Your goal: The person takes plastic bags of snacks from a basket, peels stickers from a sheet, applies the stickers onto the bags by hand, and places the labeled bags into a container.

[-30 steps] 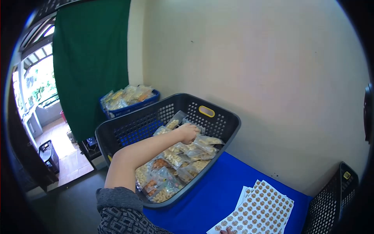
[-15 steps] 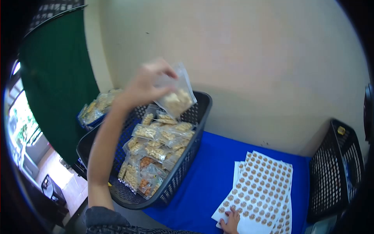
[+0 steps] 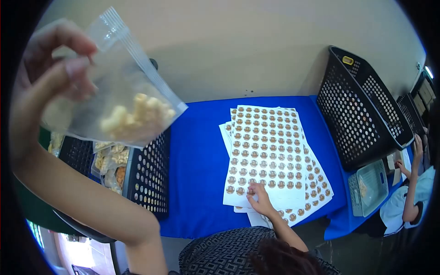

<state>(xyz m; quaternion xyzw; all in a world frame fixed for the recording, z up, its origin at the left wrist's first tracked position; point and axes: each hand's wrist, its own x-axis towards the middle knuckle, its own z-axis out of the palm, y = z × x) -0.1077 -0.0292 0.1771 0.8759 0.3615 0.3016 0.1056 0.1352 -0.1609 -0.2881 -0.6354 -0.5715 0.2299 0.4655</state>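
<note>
I've got the clear bag (image 3: 137, 107) large in my view, up at the upper left, in the air above the near basket. It's see-through plastic, slightly cloudy, with fine ridges down one long edge and a bright glint near its top corner. It hangs tilted, and pale cream, knobbly pieces bunch low inside it; the side by the hand is blurred for me. My left hand (image 3: 52, 68) pinches it at that side, thumb against bent fingers.

Below it, I see the near basket (image 3: 149, 178), black and full of holes, with more small bags (image 3: 110, 160) in it, some pale inside, one orange-brown.

Right of that, the blue cloth (image 3: 195, 160) carries a loose stack of white sheets (image 3: 266, 142) printed with rows of brown round marks, the lower ones fanned askew. My right hand (image 3: 261, 201) rests at the top sheet's near edge, fingers loosely bent, thumb apart; I can't tell whether a fingertip lifts anything.

Farther right, I have a tall black basket (image 3: 350, 123) leaning at an angle, a greenish tray (image 3: 371, 190) just beside it, and another person (image 3: 415, 197) in a light top at the edge.
</note>
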